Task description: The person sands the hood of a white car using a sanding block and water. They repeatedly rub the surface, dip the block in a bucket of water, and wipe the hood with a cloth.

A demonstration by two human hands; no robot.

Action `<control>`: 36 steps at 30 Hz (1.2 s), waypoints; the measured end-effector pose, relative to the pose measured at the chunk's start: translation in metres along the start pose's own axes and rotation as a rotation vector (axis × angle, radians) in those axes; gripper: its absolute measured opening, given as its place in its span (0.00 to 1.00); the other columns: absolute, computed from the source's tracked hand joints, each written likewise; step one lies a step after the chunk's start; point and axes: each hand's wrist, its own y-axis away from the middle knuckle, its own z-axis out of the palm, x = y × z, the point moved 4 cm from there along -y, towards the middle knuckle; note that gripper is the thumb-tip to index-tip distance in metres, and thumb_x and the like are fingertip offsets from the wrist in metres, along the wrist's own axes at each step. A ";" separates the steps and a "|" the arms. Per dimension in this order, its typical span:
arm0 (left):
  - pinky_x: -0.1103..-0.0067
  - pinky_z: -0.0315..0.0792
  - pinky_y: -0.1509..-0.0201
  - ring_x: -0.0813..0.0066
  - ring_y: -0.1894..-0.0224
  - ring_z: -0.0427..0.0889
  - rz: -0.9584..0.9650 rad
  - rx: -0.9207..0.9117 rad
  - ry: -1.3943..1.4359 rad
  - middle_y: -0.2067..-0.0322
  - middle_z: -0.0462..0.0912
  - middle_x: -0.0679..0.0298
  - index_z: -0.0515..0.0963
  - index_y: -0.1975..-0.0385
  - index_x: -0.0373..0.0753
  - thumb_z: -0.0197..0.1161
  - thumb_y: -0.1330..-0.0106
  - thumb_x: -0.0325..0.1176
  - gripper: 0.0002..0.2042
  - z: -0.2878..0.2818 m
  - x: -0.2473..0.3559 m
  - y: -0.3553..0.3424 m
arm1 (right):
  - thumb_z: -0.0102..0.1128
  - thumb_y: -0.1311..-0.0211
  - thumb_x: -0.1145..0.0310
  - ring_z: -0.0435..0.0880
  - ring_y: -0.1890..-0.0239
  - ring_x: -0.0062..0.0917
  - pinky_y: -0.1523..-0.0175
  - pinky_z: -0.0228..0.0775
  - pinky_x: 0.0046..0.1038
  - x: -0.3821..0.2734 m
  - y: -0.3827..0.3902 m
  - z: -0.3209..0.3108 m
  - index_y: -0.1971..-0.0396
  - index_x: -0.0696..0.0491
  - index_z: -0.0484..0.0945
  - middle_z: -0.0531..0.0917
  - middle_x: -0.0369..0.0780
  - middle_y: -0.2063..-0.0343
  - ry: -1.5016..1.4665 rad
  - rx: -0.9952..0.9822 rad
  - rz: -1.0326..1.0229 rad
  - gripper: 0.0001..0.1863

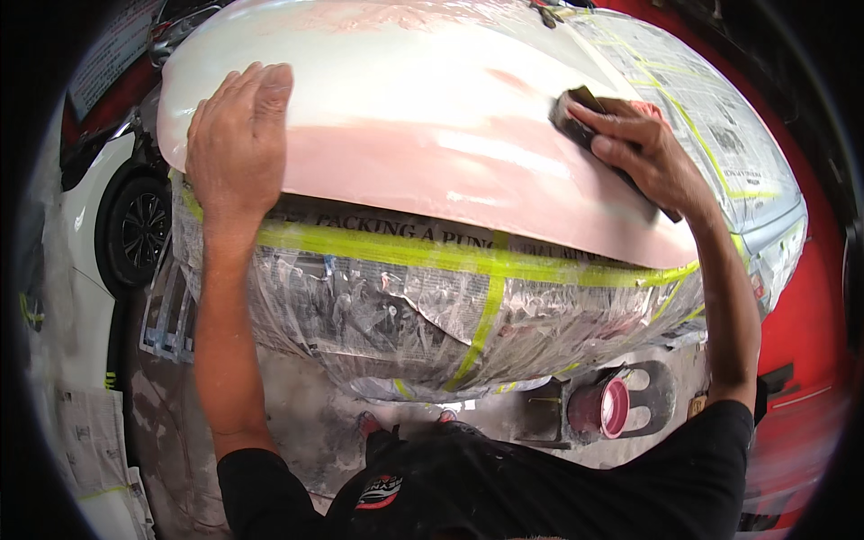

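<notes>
A curved car panel (405, 153) in pale pink and white patches spans the upper middle. My left hand (238, 139) rests on its left part with fingers laid over the surface, holding nothing. My right hand (643, 153) grips a long dark sanding block (578, 117), pressed on the panel's right side; its lower end shows below my fingers. Under the panel's lower edge, newspaper masking (369, 315) with yellow-green tape (481, 333) covers the vehicle's body.
A white car's wheel (135, 229) stands at left beside a metal frame (166, 319). Below right, a maroon bucket (594, 407) sits by a grey stool (643, 387). Red bodywork (792, 333) lines the far right; a small dark tool (549, 13) lies atop the panel. My feet show on the floor below.
</notes>
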 end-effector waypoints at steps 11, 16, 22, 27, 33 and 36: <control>0.60 0.68 0.33 0.45 0.39 0.80 0.001 0.040 -0.018 0.47 0.85 0.47 0.85 0.50 0.34 0.44 0.22 0.61 0.34 -0.001 0.000 -0.001 | 0.59 0.29 0.47 0.83 0.42 0.42 0.35 0.75 0.44 0.000 -0.028 0.005 0.37 0.36 0.81 0.80 0.48 0.38 -0.097 -0.040 -0.201 0.24; 0.60 0.69 0.33 0.45 0.40 0.80 0.010 0.068 0.003 0.48 0.86 0.48 0.85 0.50 0.33 0.44 0.21 0.61 0.34 0.012 0.005 -0.001 | 0.54 0.27 0.43 0.84 0.47 0.41 0.43 0.79 0.43 -0.019 -0.082 0.024 0.34 0.37 0.78 0.77 0.49 0.37 -0.092 -0.094 -0.244 0.27; 0.61 0.70 0.35 0.46 0.43 0.81 0.024 0.094 0.025 0.49 0.86 0.48 0.85 0.51 0.34 0.44 0.21 0.60 0.33 0.004 -0.004 0.003 | 0.57 0.26 0.50 0.81 0.40 0.42 0.36 0.75 0.41 -0.026 -0.045 0.009 0.35 0.35 0.79 0.78 0.46 0.36 -0.096 -0.087 -0.438 0.23; 0.60 0.70 0.36 0.45 0.45 0.82 -0.008 0.091 0.022 0.51 0.87 0.49 0.85 0.53 0.34 0.44 0.21 0.58 0.32 0.001 0.007 0.002 | 0.55 0.26 0.52 0.77 0.35 0.48 0.30 0.67 0.48 -0.043 -0.020 0.004 0.36 0.34 0.80 0.76 0.50 0.35 -0.026 -0.005 -0.445 0.22; 0.59 0.71 0.37 0.45 0.45 0.82 0.049 0.116 0.043 0.52 0.87 0.48 0.86 0.53 0.35 0.44 0.21 0.59 0.32 0.004 -0.009 0.003 | 0.54 0.25 0.55 0.77 0.35 0.50 0.31 0.69 0.45 -0.073 -0.053 0.014 0.34 0.37 0.78 0.74 0.51 0.33 0.079 -0.015 -0.437 0.22; 0.59 0.71 0.37 0.46 0.45 0.82 0.070 0.115 -0.031 0.53 0.87 0.48 0.86 0.53 0.35 0.43 0.21 0.59 0.32 0.002 0.000 0.002 | 0.58 0.28 0.57 0.76 0.33 0.47 0.29 0.67 0.49 -0.039 0.015 0.006 0.36 0.33 0.80 0.75 0.48 0.33 0.052 0.028 -0.395 0.22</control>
